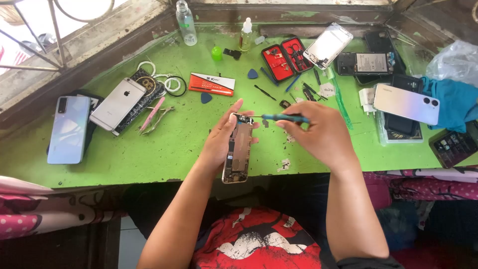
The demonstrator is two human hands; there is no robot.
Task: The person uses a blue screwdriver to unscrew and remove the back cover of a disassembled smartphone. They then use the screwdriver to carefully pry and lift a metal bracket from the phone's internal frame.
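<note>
Hands first, as I see them from the head camera: my left hand (221,142) wraps the opened phone (237,148) from its left side, fingers curled round the frame and thumb up by the top corner, holding it tilted over the near edge of the green desk (164,149), its lower end hanging past that edge. My right hand (321,134) is pinched on a blue-handled screwdriver (284,118), fingers pressed together round the handle, and the thin shaft points left with its tip at the phone's top end. Small white scraps (285,165) lie on the desk just beside the phone. Toward the left edge I see a pale blue phone (68,128) face down, and next to it a silver phone (118,104) resting on a dark patterned case. Pink tweezers (152,114) lie just right of those. Near the middle sit an orange-and-white box (211,83) and two blue picks (206,97). At the far edge stand a clear bottle (186,22) and a dropper bottle (246,36), with an open red tool case (285,57) beside them. Toward the right edge a white phone (406,103) lies on a tray, with a white charger (367,99) just left of it and a teal cloth (455,102) to its right.
</note>
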